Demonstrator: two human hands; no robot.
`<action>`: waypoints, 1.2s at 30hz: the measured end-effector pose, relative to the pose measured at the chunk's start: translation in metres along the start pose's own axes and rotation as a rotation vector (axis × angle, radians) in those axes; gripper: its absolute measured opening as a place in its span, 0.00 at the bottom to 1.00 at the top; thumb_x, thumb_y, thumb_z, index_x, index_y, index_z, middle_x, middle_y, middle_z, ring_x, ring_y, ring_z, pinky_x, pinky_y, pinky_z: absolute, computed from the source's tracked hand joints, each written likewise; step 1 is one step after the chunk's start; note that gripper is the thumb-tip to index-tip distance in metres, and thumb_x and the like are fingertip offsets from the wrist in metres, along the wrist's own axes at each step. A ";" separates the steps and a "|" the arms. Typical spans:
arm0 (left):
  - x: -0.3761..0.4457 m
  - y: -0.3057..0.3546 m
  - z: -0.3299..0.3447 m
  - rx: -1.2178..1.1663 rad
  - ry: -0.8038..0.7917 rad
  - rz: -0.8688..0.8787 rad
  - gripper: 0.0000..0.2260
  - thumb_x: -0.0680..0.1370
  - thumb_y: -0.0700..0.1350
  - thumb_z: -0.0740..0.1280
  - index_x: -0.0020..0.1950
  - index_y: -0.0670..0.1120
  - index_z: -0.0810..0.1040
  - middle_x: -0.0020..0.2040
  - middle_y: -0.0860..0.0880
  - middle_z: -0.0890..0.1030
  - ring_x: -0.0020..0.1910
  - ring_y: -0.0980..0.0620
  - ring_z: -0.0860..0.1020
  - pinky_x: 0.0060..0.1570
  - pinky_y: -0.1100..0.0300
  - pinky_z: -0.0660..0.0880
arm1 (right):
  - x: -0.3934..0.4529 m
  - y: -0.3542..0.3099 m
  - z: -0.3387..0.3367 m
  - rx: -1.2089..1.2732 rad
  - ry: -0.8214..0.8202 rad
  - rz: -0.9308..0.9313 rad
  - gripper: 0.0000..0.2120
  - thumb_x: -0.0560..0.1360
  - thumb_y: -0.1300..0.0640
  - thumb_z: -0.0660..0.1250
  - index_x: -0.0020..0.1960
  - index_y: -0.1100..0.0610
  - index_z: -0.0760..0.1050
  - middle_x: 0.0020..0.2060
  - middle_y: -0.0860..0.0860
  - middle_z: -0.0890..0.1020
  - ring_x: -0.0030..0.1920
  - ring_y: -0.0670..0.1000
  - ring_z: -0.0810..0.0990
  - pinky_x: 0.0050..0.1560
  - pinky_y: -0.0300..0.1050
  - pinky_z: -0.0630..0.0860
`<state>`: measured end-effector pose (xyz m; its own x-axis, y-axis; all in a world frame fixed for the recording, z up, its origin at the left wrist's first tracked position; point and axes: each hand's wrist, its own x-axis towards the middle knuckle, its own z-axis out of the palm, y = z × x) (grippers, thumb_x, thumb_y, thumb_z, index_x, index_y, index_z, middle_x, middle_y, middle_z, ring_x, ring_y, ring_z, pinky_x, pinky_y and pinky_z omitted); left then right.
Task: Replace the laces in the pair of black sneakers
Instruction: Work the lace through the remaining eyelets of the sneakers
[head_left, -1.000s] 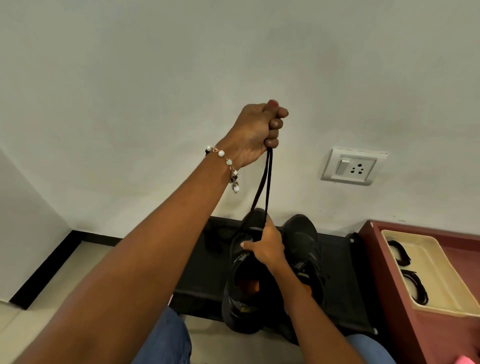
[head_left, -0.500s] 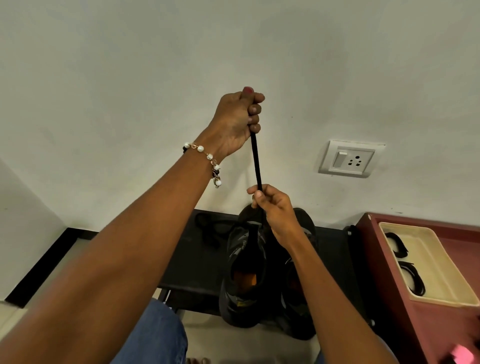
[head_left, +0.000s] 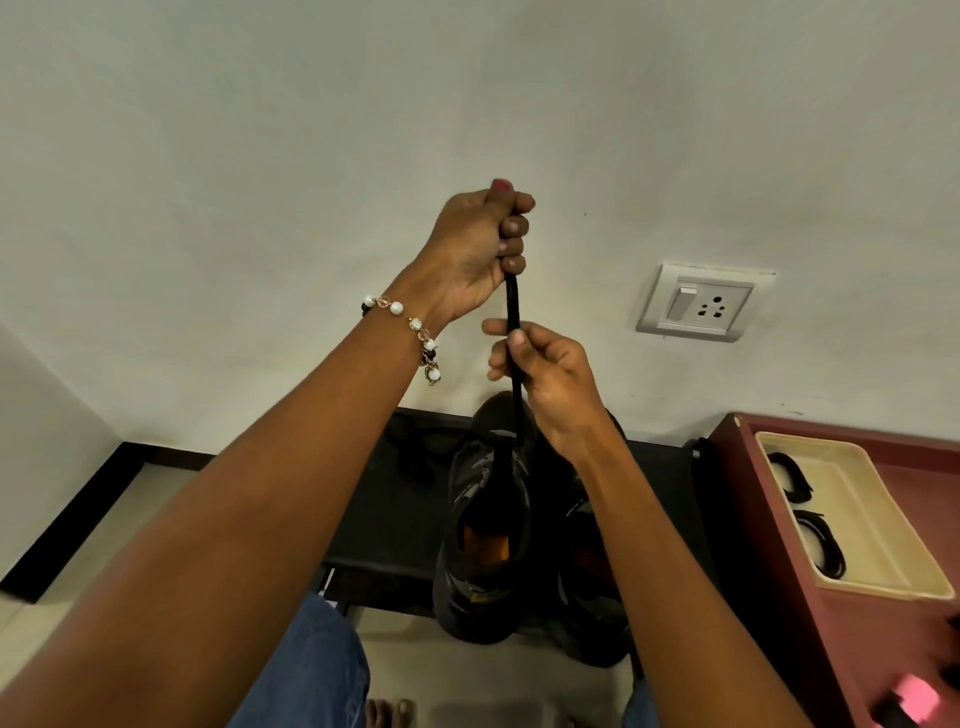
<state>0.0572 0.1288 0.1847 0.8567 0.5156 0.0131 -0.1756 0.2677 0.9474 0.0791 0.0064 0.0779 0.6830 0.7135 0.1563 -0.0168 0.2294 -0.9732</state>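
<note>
the black lace (head_left: 513, 332) is a flat, doubled strand pulled taut and nearly upright, running from the front of the left sneaker (head_left: 485, 525) up through both hands. that sneaker is matte black with an orange insole showing in its opening, its tongue lifted toward the lace; it stands on a low black bench (head_left: 395, 499) against the white wall, touching its twin, the right sneaker (head_left: 592, 587), which is mostly hidden behind the forearm. the left hand (head_left: 475, 249), with a beaded bracelet (head_left: 410, 332) at the wrist, is balled in a fist around the top of the lace, thumb on top. the right hand (head_left: 545, 371) pinches the lace lower down between thumb and forefinger, the other fingers curled loosely. more black laces (head_left: 810, 519) lie coiled in a cream tray (head_left: 893, 577) on a dark red cabinet (head_left: 779, 519) to the right, below a wall socket (head_left: 701, 304). compared with half a second ago, the right hand has slid a little up the lace, closing the gap to the fist; a second ago it was pressed down on the sneaker while the lace hung as two separate strands.
</note>
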 end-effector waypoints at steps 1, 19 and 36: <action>0.002 0.003 -0.002 -0.014 0.021 0.024 0.15 0.84 0.48 0.55 0.43 0.42 0.74 0.28 0.52 0.67 0.24 0.57 0.61 0.26 0.64 0.62 | -0.001 0.005 -0.004 -0.008 0.005 0.027 0.12 0.83 0.61 0.57 0.55 0.61 0.80 0.35 0.52 0.78 0.38 0.48 0.76 0.48 0.41 0.75; -0.097 -0.195 -0.053 1.112 0.082 -0.320 0.23 0.69 0.65 0.71 0.50 0.48 0.77 0.53 0.44 0.79 0.56 0.43 0.76 0.59 0.47 0.73 | 0.021 -0.010 -0.003 -0.077 0.318 0.291 0.14 0.84 0.62 0.55 0.45 0.61 0.77 0.32 0.52 0.74 0.31 0.48 0.74 0.46 0.45 0.77; -0.100 -0.201 -0.050 1.266 0.229 -0.207 0.12 0.75 0.49 0.68 0.48 0.39 0.75 0.53 0.42 0.75 0.49 0.44 0.75 0.52 0.53 0.72 | 0.052 -0.109 0.035 -0.056 0.360 0.206 0.14 0.80 0.67 0.55 0.41 0.62 0.76 0.30 0.53 0.74 0.28 0.49 0.73 0.42 0.46 0.73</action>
<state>-0.0177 0.0639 -0.0233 0.6892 0.7171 -0.1041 0.6325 -0.5252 0.5693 0.0909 0.0424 0.1978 0.8811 0.4618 -0.1021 -0.1472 0.0625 -0.9871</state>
